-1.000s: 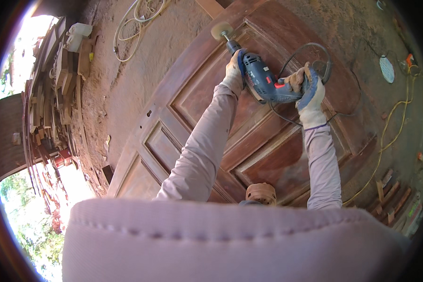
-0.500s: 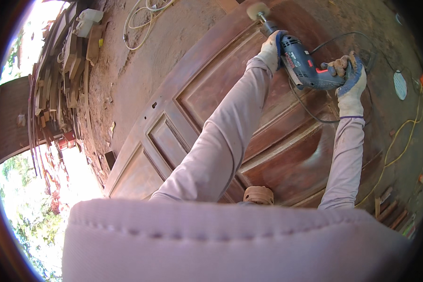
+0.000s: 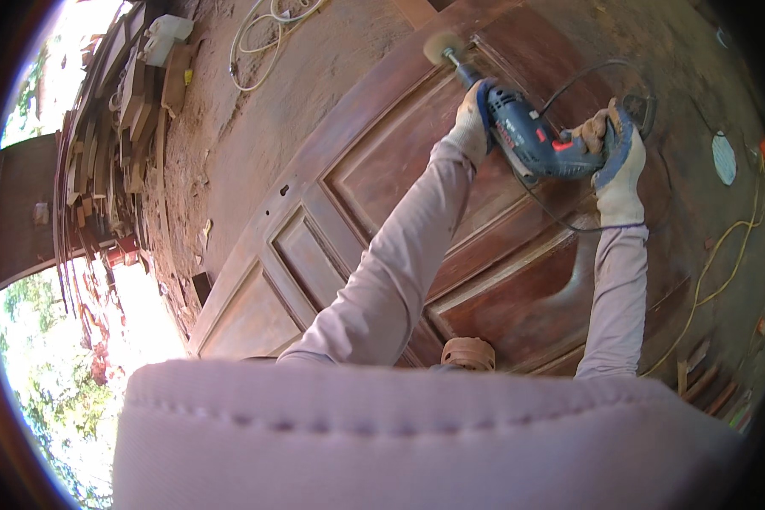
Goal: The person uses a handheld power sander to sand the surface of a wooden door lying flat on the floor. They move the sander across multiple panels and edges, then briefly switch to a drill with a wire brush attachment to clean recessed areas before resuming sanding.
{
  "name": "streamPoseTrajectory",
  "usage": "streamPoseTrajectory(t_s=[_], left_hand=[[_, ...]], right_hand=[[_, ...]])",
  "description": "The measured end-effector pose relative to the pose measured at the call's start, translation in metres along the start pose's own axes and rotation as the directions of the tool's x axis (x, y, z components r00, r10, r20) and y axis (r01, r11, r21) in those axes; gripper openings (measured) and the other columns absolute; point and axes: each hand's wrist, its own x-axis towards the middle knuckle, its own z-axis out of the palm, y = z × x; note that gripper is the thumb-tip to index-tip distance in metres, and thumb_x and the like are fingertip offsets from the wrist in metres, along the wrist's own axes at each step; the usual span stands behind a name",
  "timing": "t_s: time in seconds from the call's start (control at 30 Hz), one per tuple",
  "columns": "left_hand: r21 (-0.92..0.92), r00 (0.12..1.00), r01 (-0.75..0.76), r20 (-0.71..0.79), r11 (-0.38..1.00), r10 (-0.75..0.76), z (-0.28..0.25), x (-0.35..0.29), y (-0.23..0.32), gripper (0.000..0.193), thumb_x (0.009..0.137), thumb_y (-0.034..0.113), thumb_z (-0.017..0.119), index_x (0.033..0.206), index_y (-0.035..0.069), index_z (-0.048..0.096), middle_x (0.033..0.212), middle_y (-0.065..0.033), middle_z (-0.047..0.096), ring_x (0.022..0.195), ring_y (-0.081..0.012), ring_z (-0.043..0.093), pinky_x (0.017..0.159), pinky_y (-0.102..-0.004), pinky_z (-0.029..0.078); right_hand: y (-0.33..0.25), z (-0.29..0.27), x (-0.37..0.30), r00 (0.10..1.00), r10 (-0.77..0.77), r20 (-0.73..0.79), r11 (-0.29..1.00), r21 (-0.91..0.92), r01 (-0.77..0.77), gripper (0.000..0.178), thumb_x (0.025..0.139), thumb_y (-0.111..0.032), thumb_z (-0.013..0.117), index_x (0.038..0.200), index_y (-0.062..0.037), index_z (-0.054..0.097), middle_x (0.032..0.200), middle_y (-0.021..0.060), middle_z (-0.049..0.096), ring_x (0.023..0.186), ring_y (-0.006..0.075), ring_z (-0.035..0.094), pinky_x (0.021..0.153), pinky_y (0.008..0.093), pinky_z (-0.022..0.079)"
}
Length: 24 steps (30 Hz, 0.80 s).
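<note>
Your gloved left hand (image 3: 470, 119) grasps the front of the blue power drill (image 3: 527, 136), and your right hand (image 3: 620, 166) is closed around its handle, which it mostly covers. The drill is over the panelled wooden door (image 3: 399, 174). The round pad (image 3: 440, 49) at its tip is blurred, so I cannot tell if it touches the door. The dark cable (image 3: 569, 227) is partly hidden behind your right wrist, and the pale cloth (image 3: 391, 450) below cuts off the brown shoe (image 3: 469, 353)

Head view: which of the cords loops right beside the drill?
The black cord; the yellow cord and the pale coil lie on the ground, away from the drill.
</note>
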Motion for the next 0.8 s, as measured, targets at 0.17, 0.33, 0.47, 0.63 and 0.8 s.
streamPoseTrajectory(t_s=[0.17,0.33,0.47,0.63,0.8], left_hand=[[-0.164,0.99,-0.1,-0.111,0.981,0.082,-0.086,-0.061,-0.005,0.022,0.087,0.03,0.056,0.086,0.009,0.062,0.077,-0.0091,0.067,0.071,-0.0261,0.064,0.073,-0.0411,0.054],[-0.072,0.984,-0.108,-0.148,0.992,0.096,-0.093,-0.076,0.008,0.024,0.085,0.032,0.059,0.088,0.009,0.063,0.077,-0.0093,0.067,0.068,-0.0254,0.064,0.069,-0.0402,0.054],[-0.079,0.987,-0.093,-0.14,0.993,0.081,-0.035,-0.043,-0.006,0.027,0.083,0.036,0.064,0.09,0.011,0.061,0.077,-0.0067,0.064,0.067,-0.0225,0.061,0.068,-0.0376,0.051],[0.196,0.966,-0.109,-0.209,0.975,0.15,0.003,-0.027,0.0,0.029,0.079,0.036,0.066,0.09,0.01,0.065,0.077,-0.0047,0.063,0.067,-0.0178,0.06,0.064,-0.0341,0.049],[0.187,0.937,-0.214,-0.24,0.959,0.255,-0.065,-0.061,-0.011,0.028,0.083,0.035,0.065,0.093,0.009,0.066,0.078,-0.0044,0.064,0.066,-0.0174,0.061,0.063,-0.0329,0.05]], right_hand=[[0.056,0.018,-0.034,0.992,0.119,-0.047,0.987,-0.1,-0.124,0.03,0.094,-0.028,0.054,0.075,-0.0056,0.052,0.057,0.0048,0.045,0.046,0.0182,0.044,0.056,0.0375,0.044],[0.073,0.026,-0.036,0.993,0.111,0.042,0.993,0.041,-0.113,0.034,0.096,-0.029,0.048,0.071,-0.0066,0.049,0.053,0.0051,0.043,0.045,0.0172,0.041,0.055,0.0339,0.04],[0.042,-0.012,-0.016,0.999,-0.024,0.043,0.999,0.025,0.023,0.029,0.094,-0.029,0.052,0.075,-0.0069,0.052,0.06,0.0051,0.047,0.047,0.017,0.042,0.059,0.037,0.043],[0.007,0.006,-0.014,0.996,-0.01,-0.087,1.0,-0.007,0.01,0.038,0.096,-0.031,0.049,0.067,-0.0064,0.049,0.053,0.0051,0.041,0.049,0.0178,0.038,0.067,0.0391,0.043],[0.048,0.021,-0.045,0.999,0.03,0.035,0.999,-0.044,-0.028,0.041,0.099,-0.032,0.045,0.066,-0.0072,0.048,0.052,0.0049,0.04,0.047,0.0171,0.04,0.068,0.0387,0.043]])
